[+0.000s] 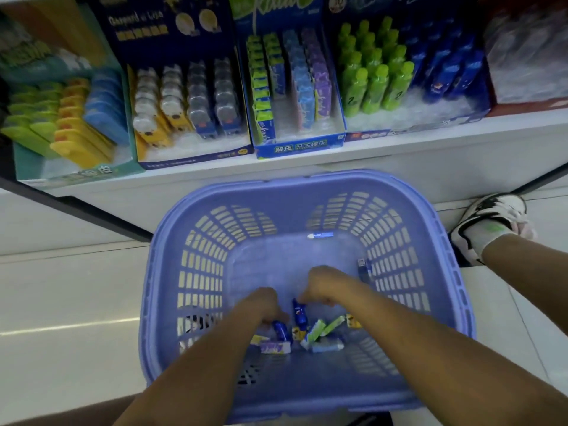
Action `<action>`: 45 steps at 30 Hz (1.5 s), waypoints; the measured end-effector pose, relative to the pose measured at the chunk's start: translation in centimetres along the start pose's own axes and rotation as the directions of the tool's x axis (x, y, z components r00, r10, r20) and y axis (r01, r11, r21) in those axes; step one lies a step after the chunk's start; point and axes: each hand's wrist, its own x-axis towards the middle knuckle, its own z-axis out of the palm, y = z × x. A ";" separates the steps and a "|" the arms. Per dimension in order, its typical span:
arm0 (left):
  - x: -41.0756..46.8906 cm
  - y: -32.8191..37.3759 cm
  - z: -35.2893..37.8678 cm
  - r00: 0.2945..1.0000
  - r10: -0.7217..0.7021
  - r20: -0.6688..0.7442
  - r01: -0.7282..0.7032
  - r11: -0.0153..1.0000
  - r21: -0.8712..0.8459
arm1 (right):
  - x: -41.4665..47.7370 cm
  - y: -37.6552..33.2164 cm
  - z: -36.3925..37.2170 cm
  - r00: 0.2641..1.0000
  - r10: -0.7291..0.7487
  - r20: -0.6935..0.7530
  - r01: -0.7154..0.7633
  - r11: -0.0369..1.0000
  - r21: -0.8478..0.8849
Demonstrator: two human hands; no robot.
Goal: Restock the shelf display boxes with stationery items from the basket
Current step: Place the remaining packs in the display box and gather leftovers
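Observation:
A blue-violet plastic basket stands on the floor below the shelf. Both my hands reach down inside it. My left hand grips a small dark blue item at the basket's bottom. My right hand pinches another dark blue item beside it. Several small stationery packs in green, purple, yellow and pale blue lie loose around them. A white-tipped blue pen lies at the far side, and one blue pack leans against the right wall. Display boxes line the shelf above.
The white shelf edge runs just behind the basket. Boxes hold yellow and blue erasers at left, correction tapes, green and blue bottles at right. My shoe rests on the tiled floor to the basket's right.

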 end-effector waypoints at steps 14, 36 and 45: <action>-3.2 -0.1 -5.8 0.984 -0.009 -0.178 -0.084 0.857 -0.509 | -0.9 -0.3 -1.3 0.984 -0.029 -0.174 0.100 0.904 0.416; -22.2 5.5 -15.9 0.608 0.189 -0.771 -0.761 -0.137 -0.634 | -16.3 2.4 -16.0 0.069 0.392 -0.917 0.922 0.325 0.209; -20.4 9.3 -14.2 0.624 0.279 -0.730 -0.771 0.073 -0.632 | -15.1 7.6 -22.2 0.110 -0.013 -0.994 0.429 0.903 0.036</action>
